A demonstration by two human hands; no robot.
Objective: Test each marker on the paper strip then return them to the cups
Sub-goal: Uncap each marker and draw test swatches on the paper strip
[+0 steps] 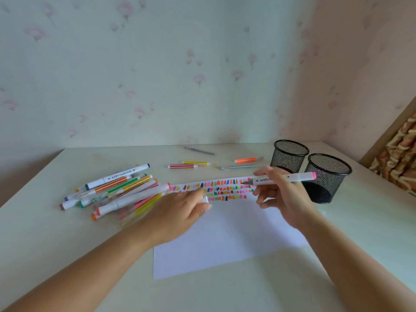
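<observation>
Looking down over the person's arms, the pale table runs to a flowered wall, and a plain white sheet lies in the near middle. Along the sheet's far edge stretches the paper strip, crowded with rows of short coloured dashes. The right hand hangs over the strip's right end, fingers curled round a white-barrelled marker and pinching it close behind the nib. The barrel lies nearly level. Its dark tip points left and sits at the top row of dashes, though I cannot tell whether it touches the paper. Its pink end sticks out to the right, past the knuckles, in front of the nearer cup. The left hand rests low over the strip's left part, thumb and fingertips nipping a small white cap just beside the lowest row. Left of that hand sprawls a heap of markers, white and striped barrels lying crossed over one another. Two black mesh cups stand on the right, the farther cup just beside the nearer cup. Farther back lie a red striped marker, a yellow one, an orange one and a grey pen, apart from the heap.
</observation>
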